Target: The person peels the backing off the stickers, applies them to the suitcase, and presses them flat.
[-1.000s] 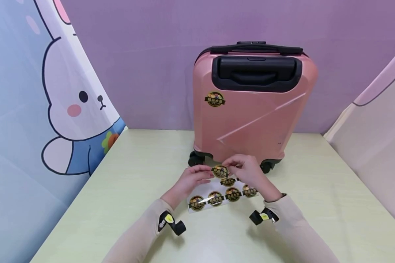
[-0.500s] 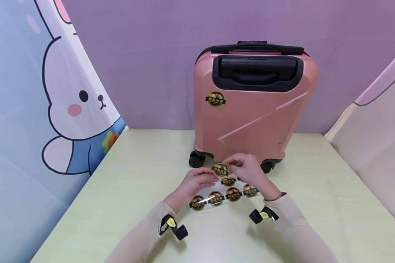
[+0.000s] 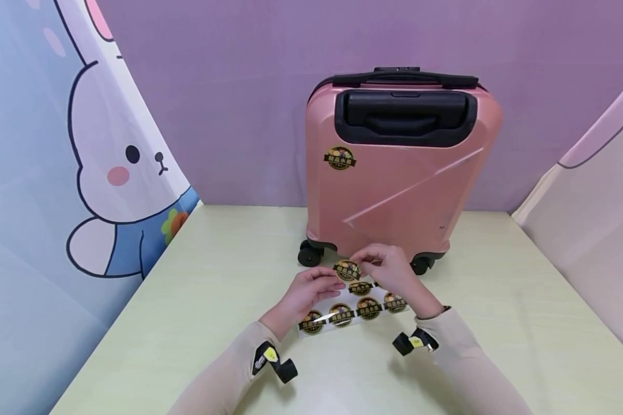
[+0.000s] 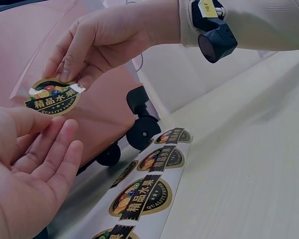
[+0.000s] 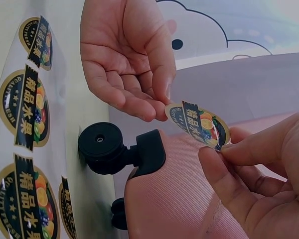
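Between my two hands, a round black-and-gold fruit sticker (image 3: 347, 270) is held up in front of the suitcase's base. My right hand (image 3: 390, 270) pinches its right edge between thumb and forefinger. Thumb and forefinger of my left hand (image 3: 307, 293) pinch the opposite edge, the other fingers loosely bent, as the right wrist view shows. The printed side of the sticker (image 4: 55, 99) faces up toward me. Below the hands lies a white sticker sheet (image 4: 152, 226) with several matching stickers; the hands partly cover it in the head view.
A pink suitcase (image 3: 394, 190) stands upright behind the hands, its black wheels (image 3: 310, 253) on the pale table (image 3: 228, 276). A matching sticker (image 3: 340, 157) is on its upper left. Purple cloth (image 3: 213, 104) hangs behind, and a rabbit-print cloth (image 3: 98, 173) at the left.
My left hand has moved slightly right, closer in to the sticker, its fingers now bent further together. My right hand has stayed in place with its hold on the sticker.
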The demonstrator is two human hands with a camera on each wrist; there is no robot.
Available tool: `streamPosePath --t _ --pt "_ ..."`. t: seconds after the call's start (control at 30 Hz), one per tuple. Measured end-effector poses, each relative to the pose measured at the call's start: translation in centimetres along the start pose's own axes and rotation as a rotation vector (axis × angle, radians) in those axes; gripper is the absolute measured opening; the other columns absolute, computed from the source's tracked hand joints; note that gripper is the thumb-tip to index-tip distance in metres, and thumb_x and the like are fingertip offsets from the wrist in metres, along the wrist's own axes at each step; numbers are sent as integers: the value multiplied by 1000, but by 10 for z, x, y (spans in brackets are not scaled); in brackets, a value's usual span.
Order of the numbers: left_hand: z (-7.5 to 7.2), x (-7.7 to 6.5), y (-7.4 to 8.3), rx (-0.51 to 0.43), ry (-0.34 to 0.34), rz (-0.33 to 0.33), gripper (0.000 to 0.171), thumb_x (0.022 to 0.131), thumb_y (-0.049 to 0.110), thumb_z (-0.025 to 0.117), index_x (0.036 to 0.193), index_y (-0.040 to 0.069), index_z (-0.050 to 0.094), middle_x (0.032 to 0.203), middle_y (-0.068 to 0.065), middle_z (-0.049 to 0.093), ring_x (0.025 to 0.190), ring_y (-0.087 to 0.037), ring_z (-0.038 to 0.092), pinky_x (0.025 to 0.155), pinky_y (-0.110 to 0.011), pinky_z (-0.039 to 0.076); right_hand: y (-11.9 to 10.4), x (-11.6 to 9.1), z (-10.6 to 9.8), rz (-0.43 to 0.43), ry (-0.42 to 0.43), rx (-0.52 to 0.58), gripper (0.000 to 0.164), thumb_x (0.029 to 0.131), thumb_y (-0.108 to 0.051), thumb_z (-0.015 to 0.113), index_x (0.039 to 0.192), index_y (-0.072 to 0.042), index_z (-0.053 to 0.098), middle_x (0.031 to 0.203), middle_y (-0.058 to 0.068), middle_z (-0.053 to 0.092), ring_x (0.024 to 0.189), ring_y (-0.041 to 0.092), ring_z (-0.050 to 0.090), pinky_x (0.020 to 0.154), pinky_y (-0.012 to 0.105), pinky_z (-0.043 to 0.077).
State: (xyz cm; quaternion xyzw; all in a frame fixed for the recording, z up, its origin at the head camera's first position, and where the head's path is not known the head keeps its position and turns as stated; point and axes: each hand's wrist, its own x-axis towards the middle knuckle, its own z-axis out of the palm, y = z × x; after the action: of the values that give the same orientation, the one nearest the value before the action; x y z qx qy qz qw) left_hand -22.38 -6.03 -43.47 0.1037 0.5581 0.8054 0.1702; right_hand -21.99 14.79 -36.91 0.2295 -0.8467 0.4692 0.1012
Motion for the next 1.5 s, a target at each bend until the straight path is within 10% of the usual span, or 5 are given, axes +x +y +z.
streamPosePath --t 0.7,1.5 --pt "12 -1 12 -52 -11 35 26 96 -4 56 113 8 69 110 -8 72 95 -16 70 90 -35 56 -6 5 -12 -148 109 -79 19 87 10 67 94 -4 78 93 7 72 82 21 66 71 25 55" --pt "33 7 47 -106 1 89 38 93 -8 53 130 -3 59 107 -2 71 95 -16 69 90 -34 55 -31 23 -35 -108 172 81 35 93 9 44 101 0 77 96 12 70 85 27 60 68 21 47"
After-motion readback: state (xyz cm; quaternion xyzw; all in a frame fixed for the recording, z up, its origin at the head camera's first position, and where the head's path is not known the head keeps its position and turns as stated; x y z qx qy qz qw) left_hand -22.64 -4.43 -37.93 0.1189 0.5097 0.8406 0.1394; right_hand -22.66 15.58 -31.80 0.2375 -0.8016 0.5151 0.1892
